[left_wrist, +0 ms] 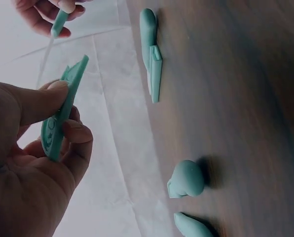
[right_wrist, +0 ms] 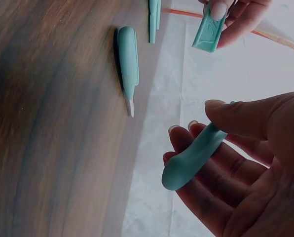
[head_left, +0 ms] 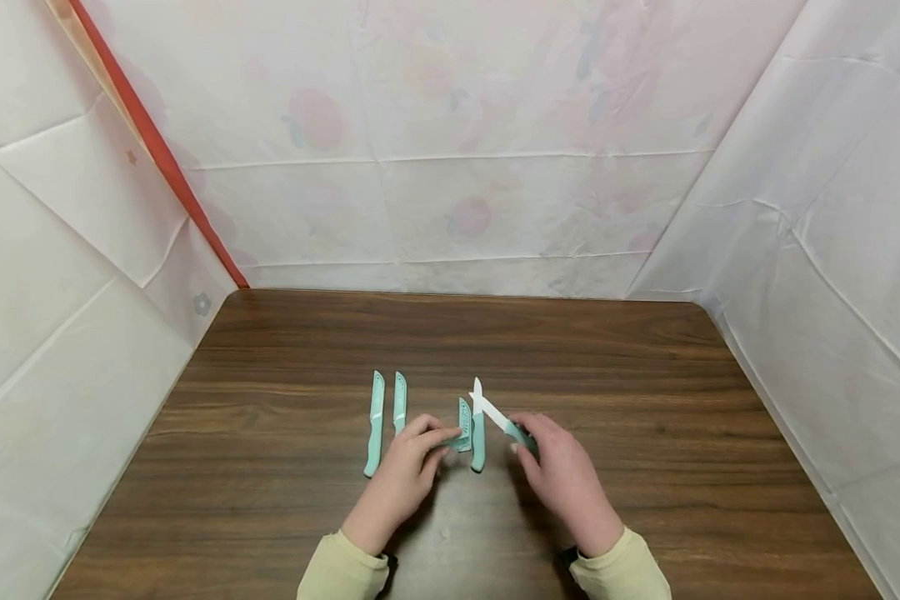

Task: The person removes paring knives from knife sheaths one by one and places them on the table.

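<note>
A teal knife sheath (left_wrist: 64,109) sits between the thumb and fingers of my left hand (head_left: 407,467), raised over the table. My right hand (head_left: 565,468) holds a small knife (head_left: 497,415) by its teal handle, its white blade pointing away and to the left. In the right wrist view, the thumb presses that handle (right_wrist: 194,159) against the fingers. Between the hands lies another bare knife (head_left: 478,442) with a white blade; the held blade overlaps it in the head view. Right beside it lies a second sheath (head_left: 463,410), partly covered by the left hand's sheath.
Two sheathed teal knives lie to the left on the brown wooden table (head_left: 607,358): an outer one (head_left: 376,421) and an inner one (head_left: 400,396), whose handle the left hand partly hides. Pale printed sheets (head_left: 450,192) hang behind and along both sides.
</note>
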`<state>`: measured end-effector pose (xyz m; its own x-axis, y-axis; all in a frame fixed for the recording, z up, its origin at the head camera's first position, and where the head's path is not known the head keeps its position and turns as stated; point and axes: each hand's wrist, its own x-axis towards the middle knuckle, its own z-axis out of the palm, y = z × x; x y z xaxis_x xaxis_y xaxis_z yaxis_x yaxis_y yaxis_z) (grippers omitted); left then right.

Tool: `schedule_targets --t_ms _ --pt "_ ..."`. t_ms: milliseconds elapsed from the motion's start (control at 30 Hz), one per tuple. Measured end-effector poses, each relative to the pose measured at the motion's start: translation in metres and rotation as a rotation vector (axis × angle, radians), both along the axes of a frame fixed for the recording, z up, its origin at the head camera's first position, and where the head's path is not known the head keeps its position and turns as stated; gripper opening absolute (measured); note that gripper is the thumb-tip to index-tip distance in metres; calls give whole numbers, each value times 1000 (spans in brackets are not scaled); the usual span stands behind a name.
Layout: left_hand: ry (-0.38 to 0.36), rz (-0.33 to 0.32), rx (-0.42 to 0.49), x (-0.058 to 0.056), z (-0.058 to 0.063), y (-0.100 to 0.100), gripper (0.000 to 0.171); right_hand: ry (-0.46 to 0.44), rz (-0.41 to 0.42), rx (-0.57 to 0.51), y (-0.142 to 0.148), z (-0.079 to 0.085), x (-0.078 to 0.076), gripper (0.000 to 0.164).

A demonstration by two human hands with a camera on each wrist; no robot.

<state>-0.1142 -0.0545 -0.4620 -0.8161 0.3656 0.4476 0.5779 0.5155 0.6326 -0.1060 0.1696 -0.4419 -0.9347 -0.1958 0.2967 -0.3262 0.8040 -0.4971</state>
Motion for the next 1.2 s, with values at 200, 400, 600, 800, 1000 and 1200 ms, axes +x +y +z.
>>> schedule_targets --t_ms 200,400,600,800,1000,1200 --pt "-43 52 38 1 4 0 23 -53 -4 -64 -3 0 0 31" --pt "-108 67 67 2 4 1 23 -160 16 -170 -7 0 0 29" --pt "-121 43 69 1 1 3 26 -233 0 -232 -9 -2 0 30" --pt "-137 10 97 2 4 5 26 -246 -5 -298 -12 -4 1 28" --pt "-150 37 131 2 3 8 24 -259 -3 -339 -16 -6 2 24" --pt "-82 55 191 0 1 9 23 -267 -8 -365 -19 -7 1 22"
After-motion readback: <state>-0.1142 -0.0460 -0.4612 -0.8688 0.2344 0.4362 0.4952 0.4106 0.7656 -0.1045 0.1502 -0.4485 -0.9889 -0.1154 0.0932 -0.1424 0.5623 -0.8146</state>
